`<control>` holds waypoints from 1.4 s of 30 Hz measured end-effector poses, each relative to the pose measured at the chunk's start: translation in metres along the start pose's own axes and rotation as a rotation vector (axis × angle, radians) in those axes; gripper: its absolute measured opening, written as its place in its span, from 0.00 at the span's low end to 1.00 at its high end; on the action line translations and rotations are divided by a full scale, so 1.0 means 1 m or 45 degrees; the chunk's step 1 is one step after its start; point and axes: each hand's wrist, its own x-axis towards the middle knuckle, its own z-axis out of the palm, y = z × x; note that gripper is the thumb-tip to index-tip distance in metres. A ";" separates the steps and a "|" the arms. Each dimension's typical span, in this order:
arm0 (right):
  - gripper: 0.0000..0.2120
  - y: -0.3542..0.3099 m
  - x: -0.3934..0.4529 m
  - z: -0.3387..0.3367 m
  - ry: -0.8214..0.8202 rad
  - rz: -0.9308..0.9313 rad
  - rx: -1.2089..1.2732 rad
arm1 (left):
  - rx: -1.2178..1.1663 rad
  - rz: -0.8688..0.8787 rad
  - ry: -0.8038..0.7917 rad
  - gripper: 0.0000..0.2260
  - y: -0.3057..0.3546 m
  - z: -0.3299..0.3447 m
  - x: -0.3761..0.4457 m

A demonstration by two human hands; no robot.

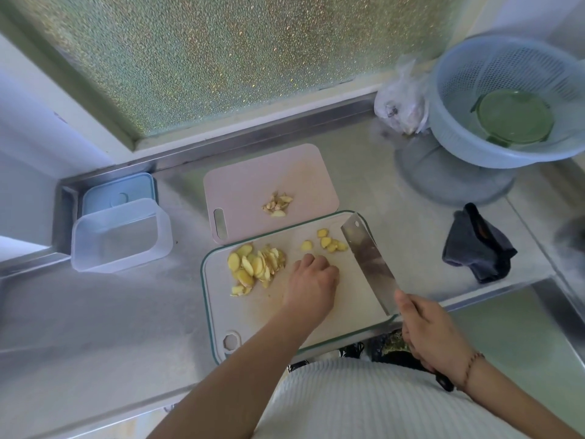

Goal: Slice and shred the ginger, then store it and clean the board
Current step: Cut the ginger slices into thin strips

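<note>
A white cutting board (345, 308) with a green rim lies on the steel counter. A pile of ginger slices (254, 267) sits on its left part, and several more ginger pieces (329, 243) lie near its far edge. My left hand (311, 283) rests on the board's middle, fingers curled down; whatever is under them is hidden. My right hand (427, 337) grips the handle of a cleaver (368, 261), its blade angled over the board's right side. A pink board (250, 188) behind holds ginger scraps (278, 204).
An open clear plastic container (117, 239) stands at the left with its blue lid (118, 191) behind it. A blue colander (506, 99) holding a green lid sits at the back right beside a plastic bag (400, 103). A dark cloth (478, 245) lies to the right.
</note>
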 end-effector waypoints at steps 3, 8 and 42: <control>0.27 0.000 -0.001 -0.001 0.004 0.004 0.006 | -0.077 0.009 0.009 0.06 0.001 -0.002 0.001; 0.26 0.002 -0.001 -0.002 0.014 0.034 0.040 | -0.403 -0.486 0.006 0.07 -0.010 -0.027 -0.008; 0.31 -0.007 0.001 0.000 -0.059 0.018 -0.018 | -0.746 -0.871 -0.062 0.05 -0.023 -0.028 -0.051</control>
